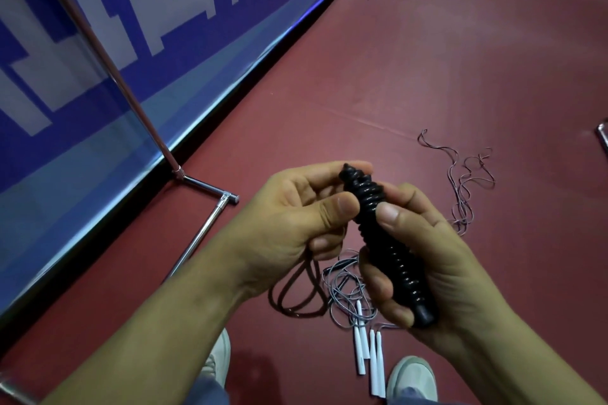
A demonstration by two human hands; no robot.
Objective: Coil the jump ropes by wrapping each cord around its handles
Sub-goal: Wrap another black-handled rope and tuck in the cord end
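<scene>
A black jump rope (385, 240) is held upright-tilted in front of me, its cord wound in tight turns around the black handles. My right hand (427, 260) grips the lower part of the bundle, thumb pressed on the coils. My left hand (296, 210) pinches the cord near the top end. A loose black loop (296, 296) hangs below my left hand. On the floor lie white handles (368, 352) with thin grey cord (345, 289) tangled above them.
A thin cord (467, 184) trails in loops on the red floor to the right. A chrome stand (204, 187) with a slanted pole and floor bar stands at the left before a blue banner wall (131, 43). My white shoes (411, 378) are below.
</scene>
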